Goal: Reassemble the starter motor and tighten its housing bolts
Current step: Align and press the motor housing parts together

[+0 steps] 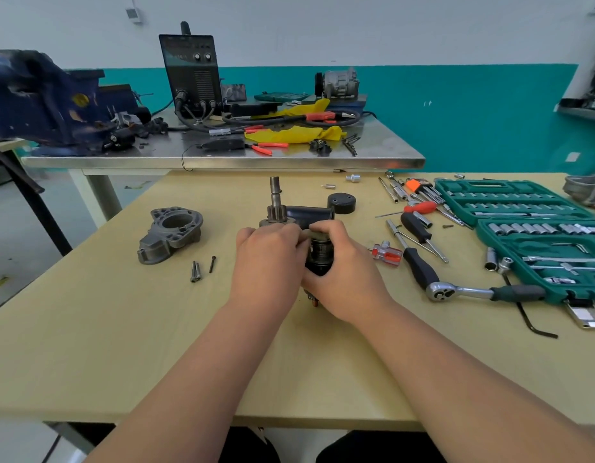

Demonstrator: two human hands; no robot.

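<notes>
Housing [171, 237] sits grey at your far left on the table [122, 329], well apart from your hands, with two long bolts [196, 271] and a dark screw [212, 264] just beside it; your left hand [267, 259] curls its fingers over the starter motor [319, 259] at mid-table, the geared shaft [274, 198] sticking out beyond your knuckles. Your right hand [343, 279] grips the same motor from the other side, thumb on top; further right lie a ratchet [463, 290] and a green socket case [523, 228].
</notes>
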